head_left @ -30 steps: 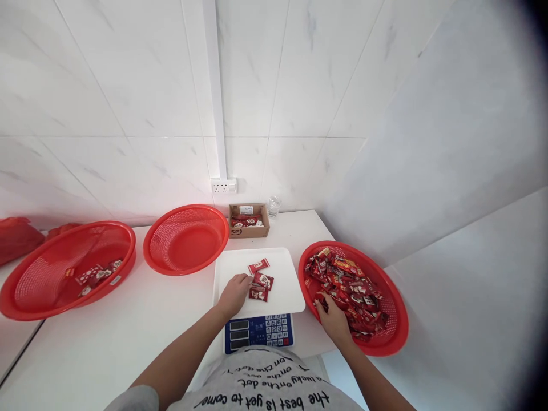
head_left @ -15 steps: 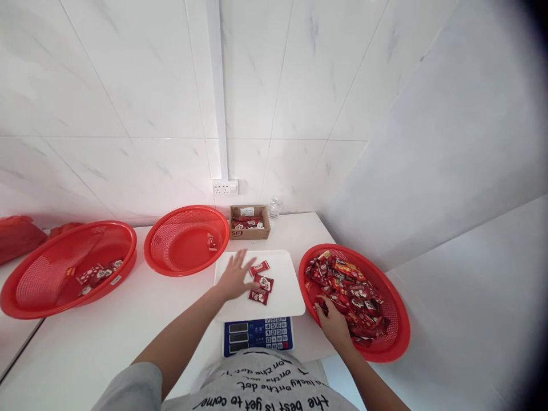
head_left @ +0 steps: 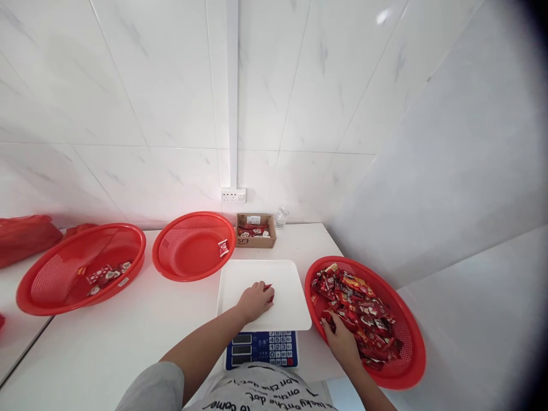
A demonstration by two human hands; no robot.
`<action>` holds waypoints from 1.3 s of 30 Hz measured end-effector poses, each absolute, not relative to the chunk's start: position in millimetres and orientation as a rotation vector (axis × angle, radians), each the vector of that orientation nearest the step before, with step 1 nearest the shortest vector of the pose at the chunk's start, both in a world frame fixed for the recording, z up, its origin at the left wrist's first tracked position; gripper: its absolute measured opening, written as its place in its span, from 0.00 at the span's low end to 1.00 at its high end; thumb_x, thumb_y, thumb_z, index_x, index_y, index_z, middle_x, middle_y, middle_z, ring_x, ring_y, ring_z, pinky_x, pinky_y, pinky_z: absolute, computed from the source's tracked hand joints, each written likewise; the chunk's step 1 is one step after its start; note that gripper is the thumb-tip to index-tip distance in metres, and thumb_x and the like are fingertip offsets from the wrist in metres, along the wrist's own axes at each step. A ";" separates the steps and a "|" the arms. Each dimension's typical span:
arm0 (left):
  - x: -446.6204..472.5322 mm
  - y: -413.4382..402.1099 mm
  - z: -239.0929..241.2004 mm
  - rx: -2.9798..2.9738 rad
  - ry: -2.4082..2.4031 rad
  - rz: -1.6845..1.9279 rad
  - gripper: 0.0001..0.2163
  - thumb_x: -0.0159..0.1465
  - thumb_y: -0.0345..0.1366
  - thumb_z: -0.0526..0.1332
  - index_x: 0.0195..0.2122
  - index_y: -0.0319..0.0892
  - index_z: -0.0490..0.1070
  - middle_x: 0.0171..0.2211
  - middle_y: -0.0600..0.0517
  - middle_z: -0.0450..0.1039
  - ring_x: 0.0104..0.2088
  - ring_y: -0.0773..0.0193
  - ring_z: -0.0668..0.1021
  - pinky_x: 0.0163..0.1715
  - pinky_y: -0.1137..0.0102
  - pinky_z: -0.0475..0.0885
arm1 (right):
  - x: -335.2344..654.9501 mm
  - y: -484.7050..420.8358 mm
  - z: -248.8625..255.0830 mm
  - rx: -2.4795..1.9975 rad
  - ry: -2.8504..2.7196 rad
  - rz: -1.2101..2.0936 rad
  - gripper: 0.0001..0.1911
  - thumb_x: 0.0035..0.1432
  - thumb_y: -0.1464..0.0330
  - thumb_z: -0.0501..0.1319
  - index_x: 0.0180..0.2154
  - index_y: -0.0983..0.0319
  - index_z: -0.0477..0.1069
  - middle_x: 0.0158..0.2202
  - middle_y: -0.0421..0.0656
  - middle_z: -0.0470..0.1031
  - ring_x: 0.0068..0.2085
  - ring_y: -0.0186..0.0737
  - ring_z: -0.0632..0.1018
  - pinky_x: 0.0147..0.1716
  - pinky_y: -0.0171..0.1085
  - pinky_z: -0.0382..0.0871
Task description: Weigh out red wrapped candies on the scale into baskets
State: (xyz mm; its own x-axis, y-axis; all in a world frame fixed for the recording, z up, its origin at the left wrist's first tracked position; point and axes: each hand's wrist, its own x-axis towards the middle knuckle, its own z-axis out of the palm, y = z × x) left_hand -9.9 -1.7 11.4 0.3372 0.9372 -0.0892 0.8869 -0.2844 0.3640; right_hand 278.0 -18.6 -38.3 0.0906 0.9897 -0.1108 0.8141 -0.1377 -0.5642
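Note:
My left hand [head_left: 254, 301] rests on the white scale tray [head_left: 240, 277], fingers closed over red candy packets [head_left: 269, 289] that mostly hide beneath it. My right hand [head_left: 342, 338] reaches into the red basket [head_left: 411, 365] on the right, which is full of red candy packets [head_left: 359, 305]; its fingers are buried among them. A single packet [head_left: 223, 247] lies against the inner right wall of the middle red basket [head_left: 190, 248].
A digital scale [head_left: 261, 348] sits under the tray. A large red basket [head_left: 51, 285] at left holds a few packets. A cardboard box [head_left: 256, 231] with packets, a glass [head_left: 281, 217] and a wall socket [head_left: 233, 195] are at the back. Red bags [head_left: 25, 234] lie far left.
A packet flew from my left hand into the middle basket. My left hand then came back and closed over the packets left on the tray. My right hand stayed in the right basket.

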 end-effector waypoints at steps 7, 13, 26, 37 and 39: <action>-51.5 12.4 20.7 1.951 1.901 0.517 0.14 0.62 0.39 0.54 0.49 0.45 0.62 0.43 0.47 0.65 0.36 0.63 0.75 0.38 0.68 0.70 | 276.9 -19.0 -36.1 -2.030 -1.776 0.665 0.25 0.53 0.57 0.47 0.48 0.61 0.67 0.44 0.49 0.75 0.43 0.45 0.76 0.41 0.39 0.68; -117.9 30.4 41.9 1.641 2.216 0.857 0.29 0.61 0.43 0.54 0.61 0.41 0.45 0.59 0.36 0.51 0.58 0.48 0.62 0.51 0.53 0.62 | 276.4 -19.3 -35.8 -2.025 -1.761 0.661 0.24 0.53 0.56 0.47 0.47 0.60 0.67 0.41 0.48 0.77 0.41 0.46 0.77 0.39 0.39 0.69; -85.2 -61.4 -15.8 0.600 1.649 1.051 0.29 0.58 0.55 0.54 0.56 0.43 0.57 0.57 0.41 0.62 0.57 0.55 0.66 0.54 0.59 0.63 | 276.2 -19.3 -37.5 -2.053 -1.785 0.660 0.25 0.55 0.57 0.47 0.49 0.62 0.66 0.45 0.50 0.75 0.45 0.47 0.75 0.43 0.42 0.67; -72.6 -78.1 -11.6 0.285 1.344 1.090 0.30 0.55 0.48 0.63 0.57 0.44 0.57 0.55 0.43 0.66 0.52 0.57 0.72 0.53 0.62 0.66 | 277.7 -32.2 -22.7 -1.844 -1.998 0.848 0.27 0.53 0.51 0.52 0.51 0.58 0.64 0.54 0.47 0.69 0.54 0.47 0.69 0.52 0.44 0.61; -67.0 -87.6 -12.1 0.288 1.322 1.104 0.31 0.56 0.48 0.63 0.58 0.45 0.56 0.55 0.44 0.66 0.52 0.57 0.72 0.53 0.62 0.66 | 278.8 -31.2 -22.0 -1.863 -2.005 0.874 0.27 0.54 0.51 0.51 0.51 0.58 0.64 0.54 0.47 0.68 0.55 0.47 0.68 0.52 0.44 0.60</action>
